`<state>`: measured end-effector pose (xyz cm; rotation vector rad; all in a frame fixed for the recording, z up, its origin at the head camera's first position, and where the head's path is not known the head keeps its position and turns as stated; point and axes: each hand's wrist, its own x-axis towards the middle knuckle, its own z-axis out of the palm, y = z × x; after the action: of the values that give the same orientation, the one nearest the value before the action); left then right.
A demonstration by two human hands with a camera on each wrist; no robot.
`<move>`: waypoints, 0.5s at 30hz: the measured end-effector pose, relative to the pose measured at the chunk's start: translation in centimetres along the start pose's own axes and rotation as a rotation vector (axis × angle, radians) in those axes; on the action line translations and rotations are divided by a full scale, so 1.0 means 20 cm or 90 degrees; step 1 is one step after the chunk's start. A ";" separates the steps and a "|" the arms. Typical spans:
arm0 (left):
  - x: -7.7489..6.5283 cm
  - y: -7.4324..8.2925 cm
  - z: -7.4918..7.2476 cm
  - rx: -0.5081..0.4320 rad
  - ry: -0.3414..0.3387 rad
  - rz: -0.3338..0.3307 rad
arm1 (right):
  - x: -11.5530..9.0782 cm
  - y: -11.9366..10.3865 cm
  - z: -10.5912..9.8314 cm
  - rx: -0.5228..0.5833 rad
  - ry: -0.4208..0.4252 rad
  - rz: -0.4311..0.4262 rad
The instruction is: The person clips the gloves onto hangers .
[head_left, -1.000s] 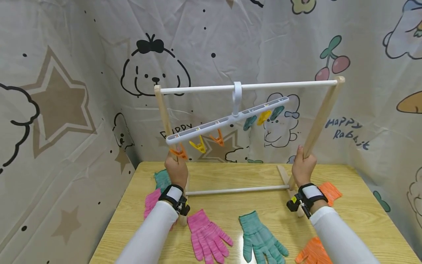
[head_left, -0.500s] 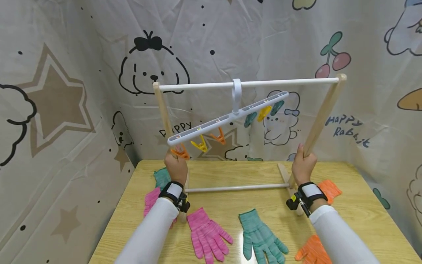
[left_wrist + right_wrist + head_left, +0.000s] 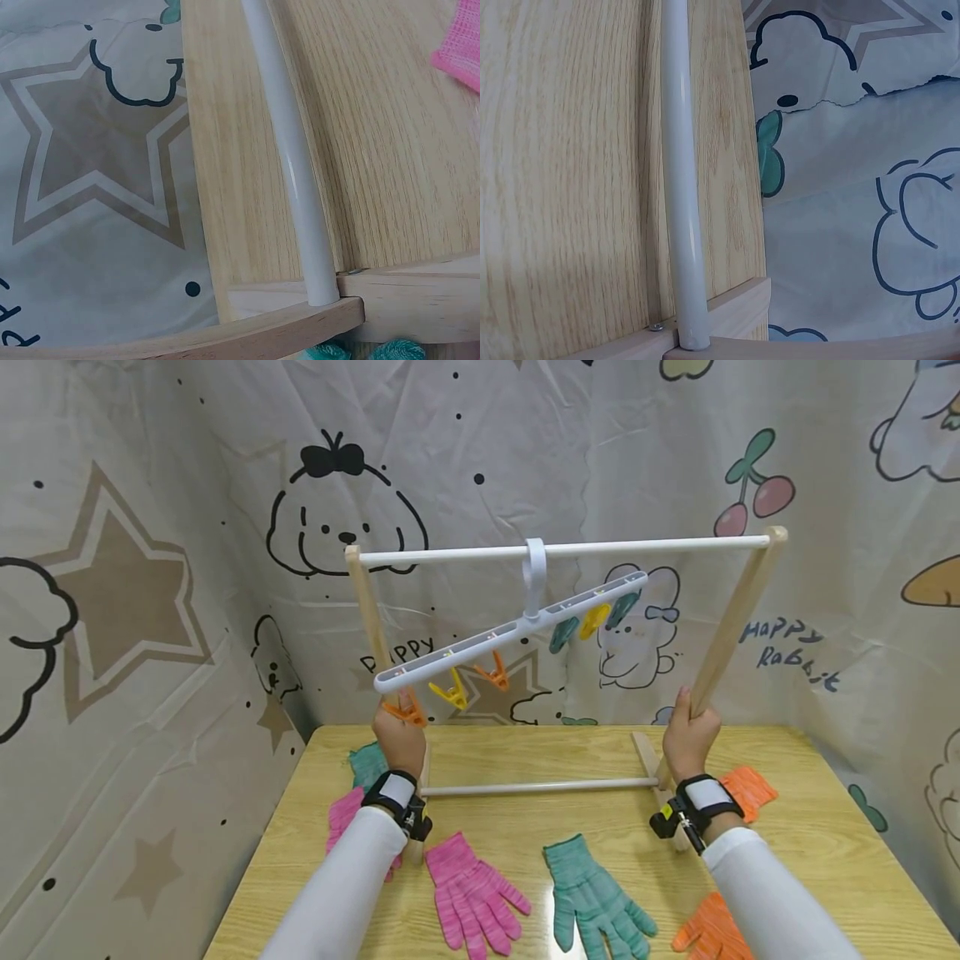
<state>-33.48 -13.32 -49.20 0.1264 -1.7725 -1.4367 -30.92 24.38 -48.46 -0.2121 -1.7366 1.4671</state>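
A wooden drying rack with a white top bar and a white lower bar stands on the table. My left hand grips its left upright, and my right hand grips the right upright with the thumb pointing up along the wood. From the middle of the top bar hangs a pale clip hanger, slanted with its left end lower in the head view. Orange, yellow and teal clothespins dangle from it; an orange clothespin overlaps my left hand. Neither hand shows in the wrist views.
On the wooden table lie a pink glove and a teal glove in front of the rack. Orange gloves lie at the right, partly behind my right arm. Another pink glove and teal glove lie at the left.
The hanger swings slightly on the top bar and sits a little further left in the head view. Both hands keep their hold on the uprights; the head view shifts slightly.
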 end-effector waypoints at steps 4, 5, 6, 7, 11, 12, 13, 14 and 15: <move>0.01 -0.01 0.01 -0.008 -0.003 -0.003 | 0.00 0.00 0.00 -0.008 0.003 0.005; 0.01 -0.01 0.01 -0.012 -0.005 -0.003 | 0.00 0.00 0.00 -0.010 0.004 0.009; 0.01 -0.01 0.01 -0.017 -0.009 -0.003 | 0.00 0.01 0.00 -0.012 0.005 0.011; 0.02 -0.01 0.01 -0.019 -0.011 -0.003 | 0.00 0.02 0.00 -0.014 0.004 0.014; 0.02 -0.03 0.01 -0.021 -0.021 -0.001 | 0.02 0.09 0.00 -0.024 0.001 0.022; 0.03 -0.04 0.02 -0.024 -0.024 -0.003 | 0.02 0.11 0.00 -0.027 0.001 0.023; 0.03 -0.04 0.01 -0.025 -0.025 -0.007 | 0.02 0.12 0.00 -0.029 0.002 0.023; 0.03 -0.04 0.01 -0.027 -0.028 -0.013 | 0.02 0.14 0.00 -0.031 0.002 0.023; 0.02 -0.03 0.01 -0.039 -0.032 -0.019 | 0.02 0.15 0.00 -0.032 0.003 0.021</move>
<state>-34.22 -13.62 -49.48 0.0866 -1.7718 -1.5256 -32.39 25.53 -50.87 -0.2706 -1.7750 1.4468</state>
